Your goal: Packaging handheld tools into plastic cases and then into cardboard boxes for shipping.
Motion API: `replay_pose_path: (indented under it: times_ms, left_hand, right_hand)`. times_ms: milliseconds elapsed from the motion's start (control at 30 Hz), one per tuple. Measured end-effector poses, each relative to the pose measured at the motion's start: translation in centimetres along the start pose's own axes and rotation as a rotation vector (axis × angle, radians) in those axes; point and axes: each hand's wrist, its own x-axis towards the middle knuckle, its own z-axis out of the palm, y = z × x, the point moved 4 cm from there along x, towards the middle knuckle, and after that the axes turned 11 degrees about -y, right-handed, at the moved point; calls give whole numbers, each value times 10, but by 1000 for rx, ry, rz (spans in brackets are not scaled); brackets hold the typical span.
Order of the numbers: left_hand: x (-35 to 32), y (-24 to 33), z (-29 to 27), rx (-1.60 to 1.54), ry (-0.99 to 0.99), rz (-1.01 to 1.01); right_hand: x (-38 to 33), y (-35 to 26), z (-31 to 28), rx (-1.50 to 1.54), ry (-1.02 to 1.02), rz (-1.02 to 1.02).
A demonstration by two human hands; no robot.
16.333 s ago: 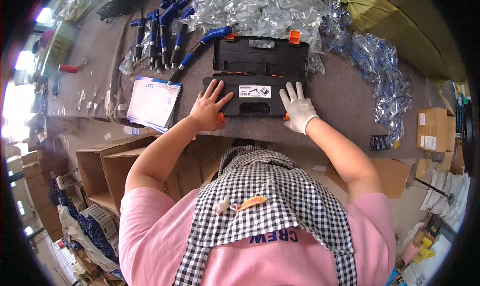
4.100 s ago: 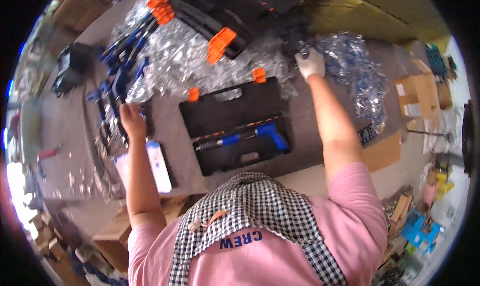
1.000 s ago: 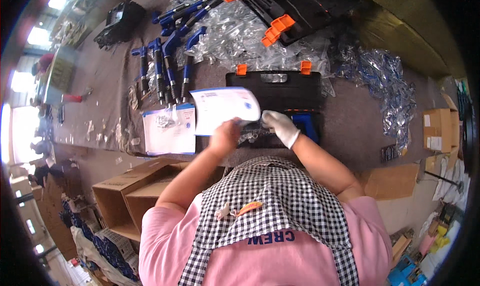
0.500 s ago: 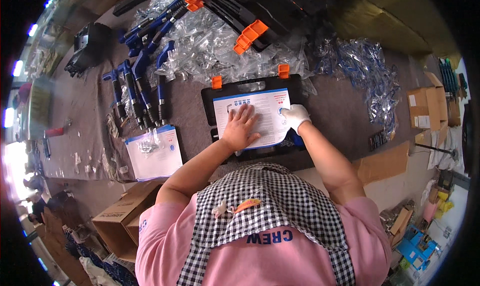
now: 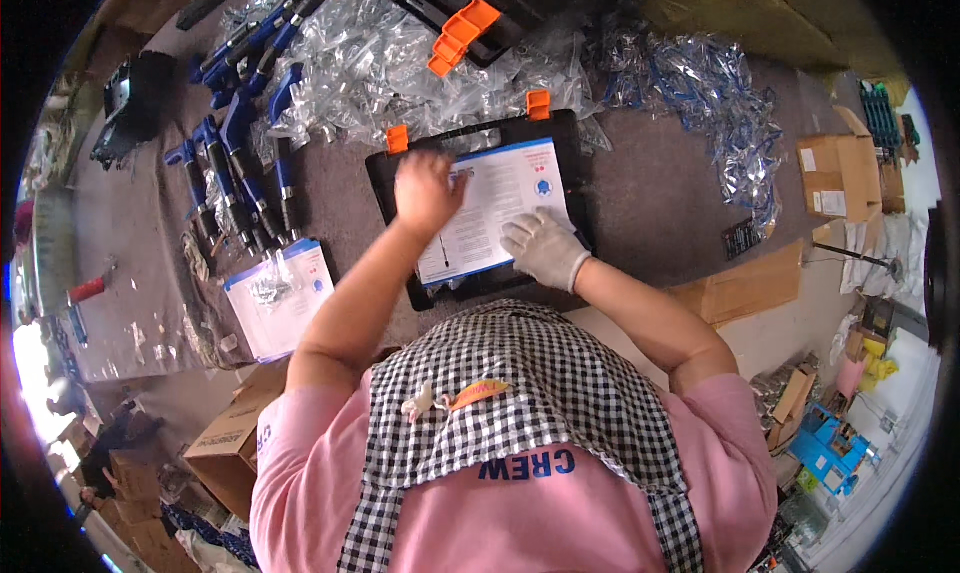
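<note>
A printed instruction sheet with blue edges lies over a black plastic case. Two orange latches stick up along the case's far edge. My right hand, in a light glove, rests flat on the sheet's near right part with fingers extended. At the sheet's far left corner is my bare left hand, smeared by motion. Its fingers are partly hidden, so whether it grips the corner cannot be made out. The hand and sheet hide most of what is inside the case.
Several blue-and-black tools lie left of the case. Below them is a sheet stack with a small clear bag on top. Clear plastic bags heap behind the case; blue-tinted bagged parts lie right. Another black case's orange latch juts in behind.
My left hand has lifted off the sheet's middle to its far left corner. My right hand has slid from the sheet's right edge onto its near part. The sheet now lies flatter.
</note>
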Motion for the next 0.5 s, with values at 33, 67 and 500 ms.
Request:
replay_pose_path:
  times_ms: [33, 67, 500]
  left_hand:
    - [13, -7, -23, 105, 211, 93]
    - [31, -3, -50, 234, 157, -77]
    - [12, 4, -65, 288, -478, -67]
  right_hand:
    - [-1, 0, -3, -1, 24, 18]
    - [-3, 1, 2, -84, 132, 32]
    - [10, -5, 21, -23, 162, 284]
